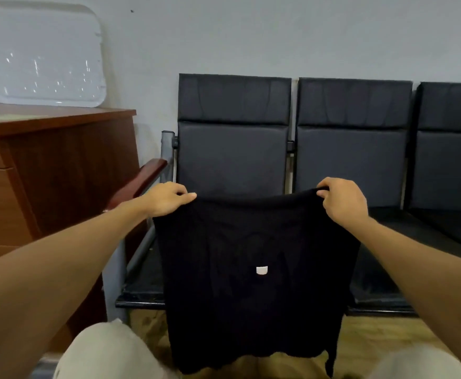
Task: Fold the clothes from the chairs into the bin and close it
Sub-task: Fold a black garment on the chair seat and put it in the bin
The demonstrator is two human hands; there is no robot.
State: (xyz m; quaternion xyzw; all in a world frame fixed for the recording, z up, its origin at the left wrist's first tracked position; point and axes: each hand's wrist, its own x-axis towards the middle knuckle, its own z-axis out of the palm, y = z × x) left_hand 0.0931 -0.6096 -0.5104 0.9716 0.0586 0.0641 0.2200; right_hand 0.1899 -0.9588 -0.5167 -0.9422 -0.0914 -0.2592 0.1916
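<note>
A black garment (254,242) with a small white tag hangs in front of me, held up by its top edge. My left hand (166,199) pinches the top left corner. My right hand (344,201) grips the top right corner. The cloth hangs down in front of the leftmost black chair (233,149), and its lower edge reaches between my knees. A translucent plastic lid (40,56) leans against the wall at the upper left, on the wooden cabinet. The bin itself is out of view.
A row of black padded chairs (353,149) stands against the grey wall, with a wooden armrest (141,181) at its left end. A brown wooden cabinet (60,165) stands to the left. Tan floor shows below.
</note>
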